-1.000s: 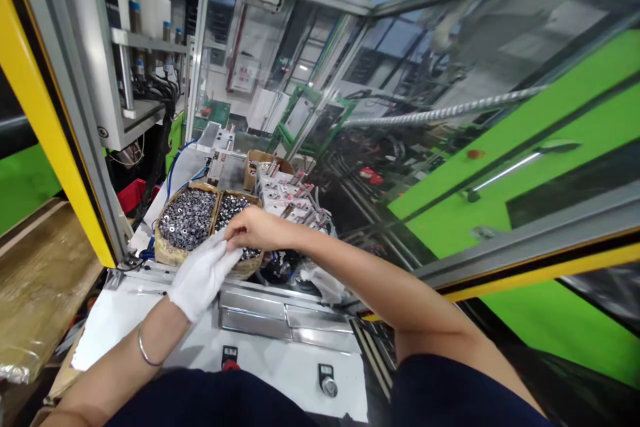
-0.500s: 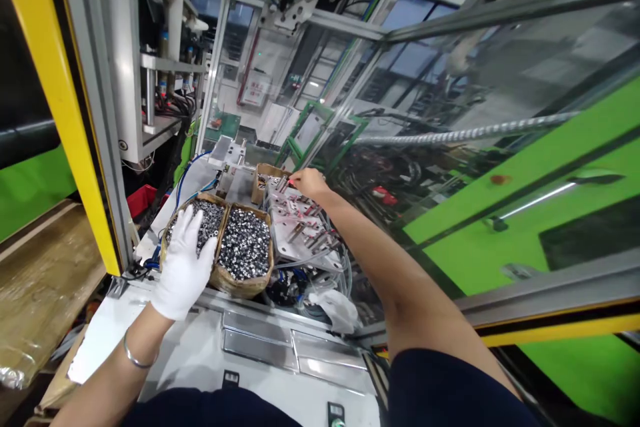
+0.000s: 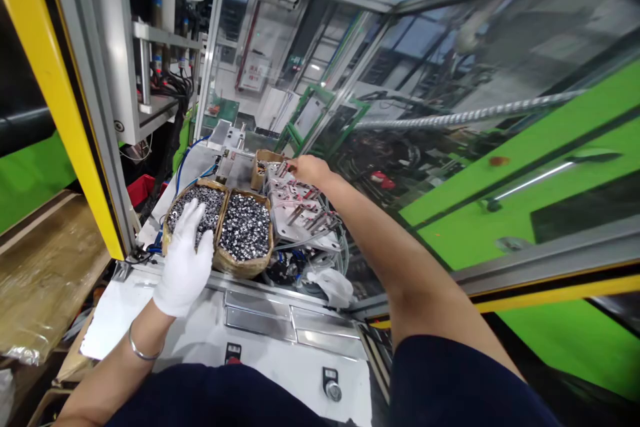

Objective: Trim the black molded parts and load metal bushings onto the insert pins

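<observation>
My left hand (image 3: 184, 270), in a white glove, is held with fingers stretched out at the near edge of the left carton (image 3: 167, 243). Small grey metal rings (image 3: 200, 203), perhaps nuts, fill that carton; whether the glove touches them I cannot tell. My bare right hand (image 3: 311, 170) reaches to the far end of a metal fixture plate (image 3: 286, 230) with rods and red-marked blocks. Its fingers are closed together there, and anything between them is hidden. Beside the plate stands a second carton (image 3: 246, 269) of shiny black-and-silver small parts.
A smaller carton (image 3: 257, 177) of metal parts stands behind the fixture. Hoses and a clear plastic bag (image 3: 333, 285) lie near its front right. A yellow-edged frame post (image 3: 75, 113) rises at left, clear panels at right. Control buttons (image 3: 331, 385) sit on the white front panel.
The view has tilted down slightly, so the scene sits higher. My right hand stays at the fixture's far end with a small shift of the fingers; my left hand remains spread by the left carton.
</observation>
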Demonstrator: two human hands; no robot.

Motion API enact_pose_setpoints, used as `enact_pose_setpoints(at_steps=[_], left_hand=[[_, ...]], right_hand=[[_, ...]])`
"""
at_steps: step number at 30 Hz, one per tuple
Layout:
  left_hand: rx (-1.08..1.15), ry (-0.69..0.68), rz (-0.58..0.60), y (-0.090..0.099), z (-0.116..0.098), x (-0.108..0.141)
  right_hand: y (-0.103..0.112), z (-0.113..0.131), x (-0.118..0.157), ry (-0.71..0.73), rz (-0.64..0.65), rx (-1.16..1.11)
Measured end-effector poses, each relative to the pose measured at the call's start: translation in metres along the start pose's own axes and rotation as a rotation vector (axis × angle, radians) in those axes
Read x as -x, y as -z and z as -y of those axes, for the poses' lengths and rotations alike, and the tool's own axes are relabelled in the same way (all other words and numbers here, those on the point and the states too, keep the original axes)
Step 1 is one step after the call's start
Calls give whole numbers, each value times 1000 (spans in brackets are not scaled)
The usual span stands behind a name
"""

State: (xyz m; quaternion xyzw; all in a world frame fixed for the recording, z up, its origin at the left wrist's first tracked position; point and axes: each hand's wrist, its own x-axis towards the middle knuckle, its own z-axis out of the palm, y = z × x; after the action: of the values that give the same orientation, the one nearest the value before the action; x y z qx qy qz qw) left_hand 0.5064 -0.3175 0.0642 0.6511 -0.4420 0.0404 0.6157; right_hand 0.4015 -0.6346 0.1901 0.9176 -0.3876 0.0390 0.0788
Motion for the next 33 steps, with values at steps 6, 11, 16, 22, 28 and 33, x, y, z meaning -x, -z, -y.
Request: enact_pose_setpoints(at_steps=[6,11,16,22,28,33], left_hand=[[374,230,-20,1,-4,2],[618,399,-8,-3,-19,2],[903,576,-21,-8,-27,-2],[1280,1128,-9,-22,-38,-28],[1469,1255,85,-61,-37,-48],[1531,1214,57,-77,-33,-46]], right_hand=[[3,83,65,331,253,16],[-21,115,96,433,446,142],[-36,108,87,412,326,49],[-21,100,70,387,269,-82],[3,112,87,452,267,-372],[6,117,97,472,196,-297]])
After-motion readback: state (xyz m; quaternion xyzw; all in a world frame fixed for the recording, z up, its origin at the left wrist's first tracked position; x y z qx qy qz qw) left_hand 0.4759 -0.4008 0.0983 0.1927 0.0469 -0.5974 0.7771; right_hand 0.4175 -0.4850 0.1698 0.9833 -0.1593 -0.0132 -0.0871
